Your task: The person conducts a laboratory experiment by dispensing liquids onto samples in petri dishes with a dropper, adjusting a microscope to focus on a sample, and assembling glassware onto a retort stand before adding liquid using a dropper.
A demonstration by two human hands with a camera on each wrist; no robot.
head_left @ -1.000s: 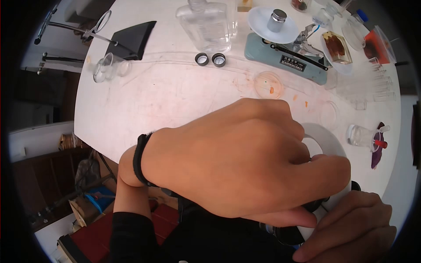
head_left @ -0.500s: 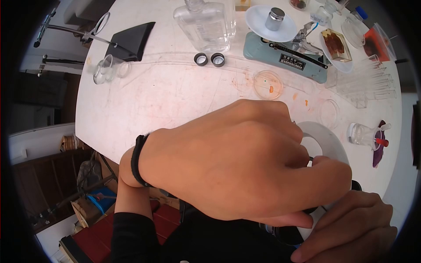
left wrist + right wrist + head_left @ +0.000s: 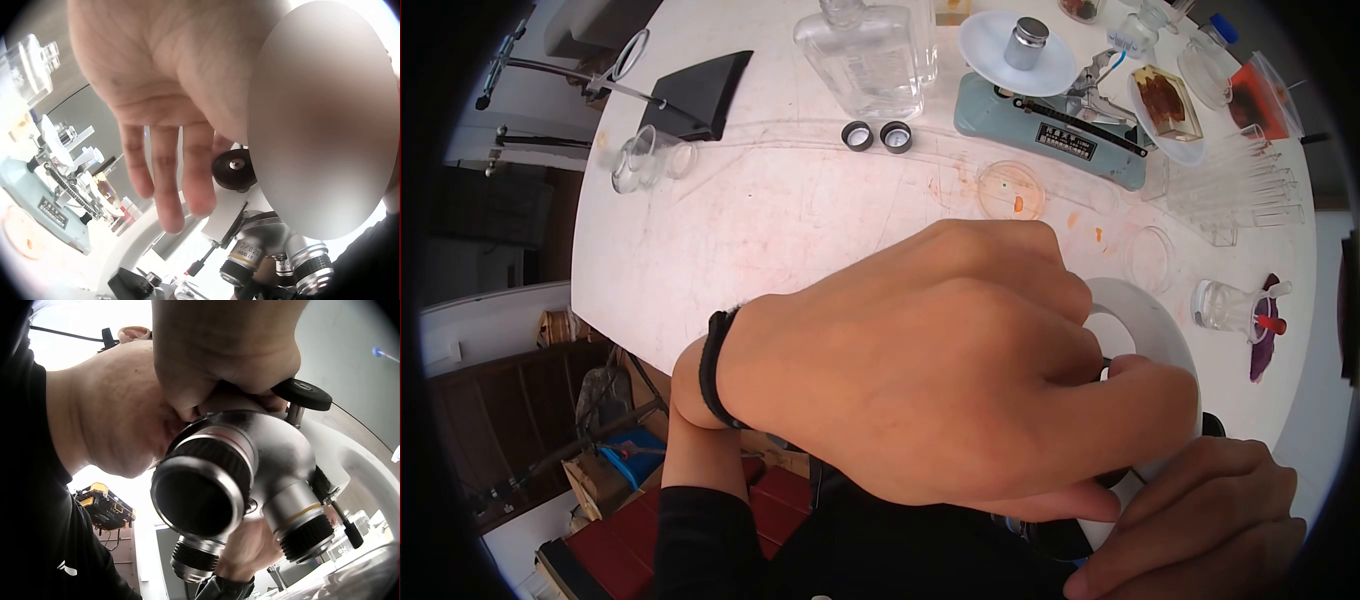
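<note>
A microscope (image 3: pixel 275 440) with silver objectives (image 3: pixel 244 259) stands in front of the person, mostly hidden under the hands in the head view. My left hand (image 3: pixel 940 370), with a black wristband, lies over it. Its index finger bends down at a black focus knob (image 3: pixel 232 170), while the other fingers hang fairly straight beside it in the left wrist view. My right hand (image 3: pixel 1210 510) is at the microscope's other side. In the right wrist view its curled fingers grip the upper part above the objectives, close to another black knob (image 3: pixel 303 394); I cannot tell which part they hold.
A blue-green balance (image 3: pixel 1050 140) bears a metal weight (image 3: pixel 1028 44). Nearby are a clear bottle (image 3: pixel 865 60), black caps (image 3: pixel 896 137), a petri dish (image 3: pixel 1011 190), test tubes (image 3: pixel 1260 190) and a small beaker (image 3: pixel 1225 305). The person's face is close above the microscope.
The head view has shifted very slightly. Both hands stay at the microscope in nearly the same pose, the left hand's fingers moving only a little.
</note>
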